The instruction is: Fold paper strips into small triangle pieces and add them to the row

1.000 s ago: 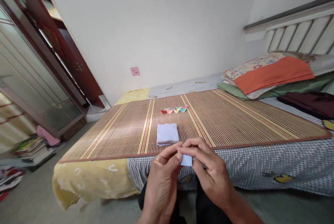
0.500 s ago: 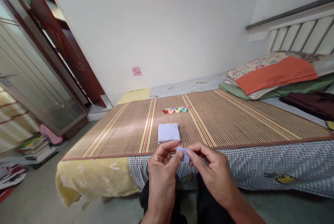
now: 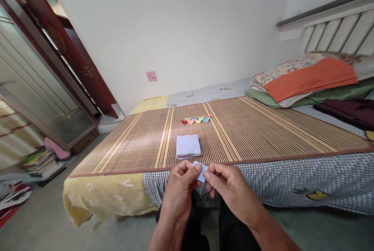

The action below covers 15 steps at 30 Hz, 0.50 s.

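One small pale paper (image 3: 201, 175), pinched between thumb and fingers of the left hand (image 3: 179, 184) and right hand (image 3: 229, 184); a paper stack (image 3: 188, 145) lies nearby on a striped mat (image 3: 140, 142).

I hold the left hand (image 3: 179, 184) and right hand (image 3: 230, 184) close together at lower centre, both pinching, thumbs uppermost, fingers curled beneath. The left forearm (image 3: 166, 233) rises steeply; the right forearm (image 3: 273, 229) slants inward above dark-clad legs (image 3: 235, 229).
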Each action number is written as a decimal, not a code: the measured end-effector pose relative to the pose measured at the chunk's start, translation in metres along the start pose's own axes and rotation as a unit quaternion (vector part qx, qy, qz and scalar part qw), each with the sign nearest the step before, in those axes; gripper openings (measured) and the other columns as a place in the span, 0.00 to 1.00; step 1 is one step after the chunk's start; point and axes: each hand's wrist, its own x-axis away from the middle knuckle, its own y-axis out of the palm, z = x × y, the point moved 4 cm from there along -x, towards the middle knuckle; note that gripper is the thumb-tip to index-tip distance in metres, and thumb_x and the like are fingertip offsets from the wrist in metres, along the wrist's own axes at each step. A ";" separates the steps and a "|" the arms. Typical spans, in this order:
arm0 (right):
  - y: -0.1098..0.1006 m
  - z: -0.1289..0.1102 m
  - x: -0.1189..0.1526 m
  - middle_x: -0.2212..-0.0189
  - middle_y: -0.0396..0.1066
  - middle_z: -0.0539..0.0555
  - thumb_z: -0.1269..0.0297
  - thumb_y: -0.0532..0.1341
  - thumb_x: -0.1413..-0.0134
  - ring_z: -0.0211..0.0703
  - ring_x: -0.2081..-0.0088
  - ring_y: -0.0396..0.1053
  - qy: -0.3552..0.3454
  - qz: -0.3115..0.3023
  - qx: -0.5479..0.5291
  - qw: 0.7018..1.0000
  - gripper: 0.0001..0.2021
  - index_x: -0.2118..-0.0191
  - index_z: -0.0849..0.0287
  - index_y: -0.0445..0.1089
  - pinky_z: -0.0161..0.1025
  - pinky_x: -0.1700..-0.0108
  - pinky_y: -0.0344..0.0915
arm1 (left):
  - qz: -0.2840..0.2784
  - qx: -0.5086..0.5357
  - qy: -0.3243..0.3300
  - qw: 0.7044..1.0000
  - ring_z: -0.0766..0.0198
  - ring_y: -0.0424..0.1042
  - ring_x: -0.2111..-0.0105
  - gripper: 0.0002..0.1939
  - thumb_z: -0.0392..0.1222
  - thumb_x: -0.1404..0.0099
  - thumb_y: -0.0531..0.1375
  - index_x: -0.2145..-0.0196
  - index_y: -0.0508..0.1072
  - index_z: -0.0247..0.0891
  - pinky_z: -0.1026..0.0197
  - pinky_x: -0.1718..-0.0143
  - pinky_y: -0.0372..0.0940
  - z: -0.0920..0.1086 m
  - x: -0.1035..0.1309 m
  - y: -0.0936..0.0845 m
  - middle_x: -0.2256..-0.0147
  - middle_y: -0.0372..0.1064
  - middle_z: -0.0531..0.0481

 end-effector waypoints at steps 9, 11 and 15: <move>0.006 0.010 -0.001 0.78 0.67 0.48 0.53 0.60 0.35 0.35 0.78 0.64 0.033 -0.037 -0.037 0.998 0.18 0.73 0.59 0.67 0.33 0.73 0.62 | -0.024 0.006 -0.007 1.000 0.71 0.59 0.80 0.21 0.48 0.48 0.76 0.81 0.68 0.36 0.68 0.76 0.56 -0.004 -0.002 -0.003 0.82 0.64 0.56; 0.008 0.012 0.000 0.78 0.66 0.47 0.53 0.61 0.36 0.35 0.78 0.63 0.040 -0.044 -0.037 0.998 0.18 0.73 0.59 0.66 0.33 0.74 0.61 | -0.023 0.003 -0.002 1.000 0.71 0.58 0.80 0.21 0.48 0.47 0.75 0.80 0.68 0.36 0.67 0.76 0.55 -0.006 -0.003 -0.004 0.82 0.63 0.56; 0.006 0.012 0.000 0.80 0.60 0.45 0.53 0.61 0.36 0.34 0.79 0.56 0.031 -0.027 -0.027 0.999 0.18 0.74 0.58 0.63 0.33 0.76 0.55 | -0.036 -0.013 0.000 0.999 0.71 0.58 0.80 0.21 0.49 0.44 0.73 0.80 0.69 0.36 0.67 0.76 0.54 -0.006 -0.004 -0.003 0.82 0.63 0.55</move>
